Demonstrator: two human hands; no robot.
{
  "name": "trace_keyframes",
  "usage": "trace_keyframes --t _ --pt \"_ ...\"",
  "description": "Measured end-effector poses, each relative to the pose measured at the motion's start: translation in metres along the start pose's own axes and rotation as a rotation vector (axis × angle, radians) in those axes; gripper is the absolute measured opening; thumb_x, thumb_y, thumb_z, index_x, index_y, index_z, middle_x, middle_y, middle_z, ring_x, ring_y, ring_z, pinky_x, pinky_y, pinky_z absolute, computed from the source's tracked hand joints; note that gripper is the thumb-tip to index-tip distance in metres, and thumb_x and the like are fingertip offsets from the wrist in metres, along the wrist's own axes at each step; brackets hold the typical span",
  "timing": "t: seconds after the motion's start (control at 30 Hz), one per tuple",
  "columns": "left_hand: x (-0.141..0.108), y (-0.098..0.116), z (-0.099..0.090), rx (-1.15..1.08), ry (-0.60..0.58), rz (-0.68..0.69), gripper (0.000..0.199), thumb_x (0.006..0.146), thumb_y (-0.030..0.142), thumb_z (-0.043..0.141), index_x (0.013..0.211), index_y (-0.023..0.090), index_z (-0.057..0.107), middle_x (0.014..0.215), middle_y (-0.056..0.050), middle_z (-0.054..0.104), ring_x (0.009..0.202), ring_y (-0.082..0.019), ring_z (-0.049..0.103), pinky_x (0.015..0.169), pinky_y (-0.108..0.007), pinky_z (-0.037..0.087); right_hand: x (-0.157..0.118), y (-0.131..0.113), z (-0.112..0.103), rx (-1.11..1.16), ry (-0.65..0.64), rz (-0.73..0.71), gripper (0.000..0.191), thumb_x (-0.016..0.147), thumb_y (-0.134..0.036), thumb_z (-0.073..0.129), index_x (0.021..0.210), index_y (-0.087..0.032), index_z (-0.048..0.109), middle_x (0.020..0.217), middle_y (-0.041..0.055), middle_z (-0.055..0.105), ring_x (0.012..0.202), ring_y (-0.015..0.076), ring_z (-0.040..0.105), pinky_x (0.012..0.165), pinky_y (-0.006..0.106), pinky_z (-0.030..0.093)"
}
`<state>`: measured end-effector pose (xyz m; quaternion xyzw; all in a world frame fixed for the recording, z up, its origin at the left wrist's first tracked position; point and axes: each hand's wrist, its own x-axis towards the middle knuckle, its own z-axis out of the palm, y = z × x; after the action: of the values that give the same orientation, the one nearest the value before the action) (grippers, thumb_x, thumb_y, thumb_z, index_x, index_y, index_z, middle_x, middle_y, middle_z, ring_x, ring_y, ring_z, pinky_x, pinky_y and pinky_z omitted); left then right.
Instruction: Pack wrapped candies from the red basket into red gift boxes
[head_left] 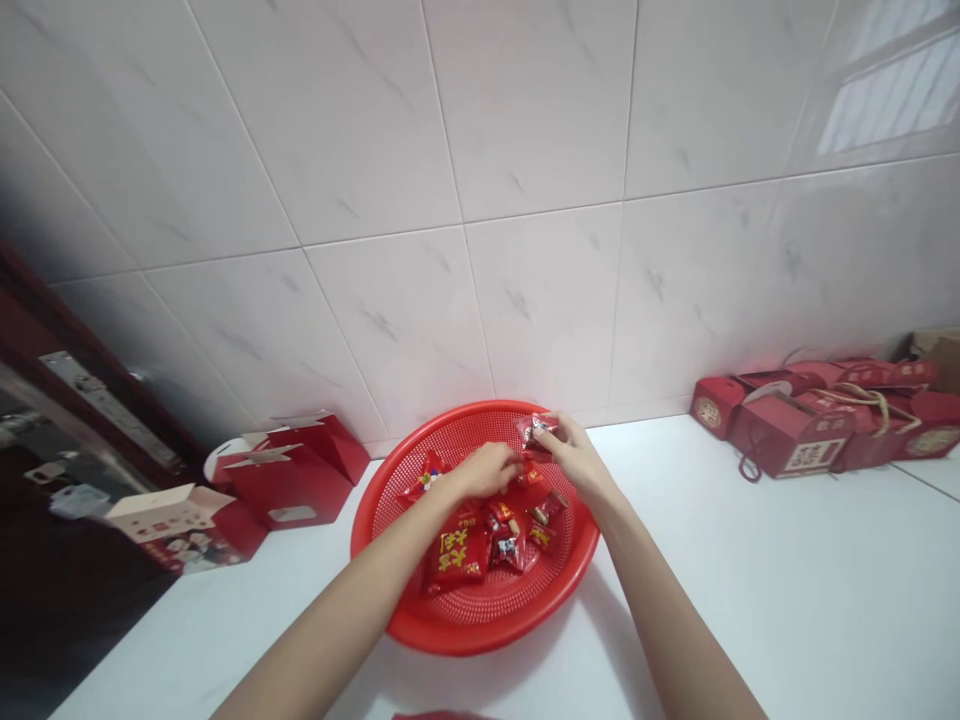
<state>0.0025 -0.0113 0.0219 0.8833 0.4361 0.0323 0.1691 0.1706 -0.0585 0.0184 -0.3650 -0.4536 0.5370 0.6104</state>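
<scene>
Red packet (459,556) reading "大吉大利", red basket (469,640), right hand (573,454) pinching wrapped snack (534,429), left hand (489,470) curled, grip unclear

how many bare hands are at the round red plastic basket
2. The bare left hand is over shiny red wrapped packets inside the basket; the bare right hand holds a small red packet near the basket's far right rim. No other hand shows.

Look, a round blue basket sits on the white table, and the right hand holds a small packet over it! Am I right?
Not quite: the basket is red, not blue, as the head view shows. It does sit on the white table, and the right hand does hold a small packet over it.
</scene>
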Motion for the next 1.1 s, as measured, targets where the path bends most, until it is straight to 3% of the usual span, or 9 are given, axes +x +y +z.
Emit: trace_keyframes --t 0.13,0.3,0.43,0.73,0.9,1.1 --pt "0.004 -0.004 -0.008 -0.425 0.159 -0.063 0.031 0.095 0.034 0.044 0.075 0.016 0.061 0.072 -0.001 0.065 0.071 -0.017 0.063 0.072 -0.028 0.050 0.000 -0.001 0.000 0.014 0.056 0.043 0.033 0.067 -0.039 0.078 0.089 -0.021 0.060 0.079 0.0001 0.067 0.078 0.0178 0.067 0.078 0.037 0.060" --pt "0.007 -0.001 -0.012 -0.850 0.203 -0.032 0.040 0.090 0.051 0.057 0.081 0.013 0.064 0.082 -0.005 0.068 0.072 -0.015 0.062 0.073 -0.029 0.053 0.000 -0.004 0.000 0.006 0.072 0.060 0.030 0.068 -0.036 0.077 0.089 -0.022 0.059 0.078 -0.0003 0.068 0.076 0.0186 0.068 0.075 0.036 0.060" --pt "0.005 0.004 -0.014 -0.989 0.243 -0.063 0.043 0.085 0.055 0.063 0.089 0.013 0.067 0.089 -0.006 0.069 0.076 -0.015 0.061 0.074 -0.028 0.052 0.000 -0.006 0.001 0.003 0.113 0.051 0.026 0.070 -0.033 0.076 0.089 -0.022 0.062 0.077 -0.0005 0.069 0.076 0.0182 0.068 0.074 0.035 0.060" --pt "0.004 0.009 -0.020 -1.287 0.381 -0.059 0.042 0.059 0.048 0.085 0.081 0.016 0.069 0.085 -0.002 0.069 0.070 -0.014 0.061 0.075 -0.029 0.051 -0.001 -0.009 0.002 0.015 0.118 0.044 0.021 0.073 -0.023 0.074 0.092 -0.018 0.065 0.074 -0.0004 0.069 0.072 0.0149 0.067 0.068 0.029 0.061" --pt "0.004 0.008 -0.018 -1.342 0.379 -0.063 0.037 0.058 0.044 0.085 0.074 0.016 0.067 0.081 -0.002 0.069 0.070 -0.015 0.063 0.077 -0.030 0.051 -0.001 -0.010 0.003 0.028 0.131 0.048 0.019 0.074 -0.019 0.072 0.091 -0.018 0.064 0.077 -0.0007 0.070 0.072 0.0136 0.067 0.068 0.028 0.062" --pt "0.001 0.007 -0.020 -1.264 0.366 -0.048 0.038 0.060 0.039 0.087 0.085 0.015 0.072 0.087 -0.003 0.071 0.074 -0.015 0.065 0.080 -0.031 0.050 -0.002 -0.011 0.003 0.031 0.156 0.058 0.016 0.077 -0.016 0.068 0.092 -0.018 0.063 0.071 -0.0022 0.067 0.069 0.0130 0.066 0.067 0.027 0.062"
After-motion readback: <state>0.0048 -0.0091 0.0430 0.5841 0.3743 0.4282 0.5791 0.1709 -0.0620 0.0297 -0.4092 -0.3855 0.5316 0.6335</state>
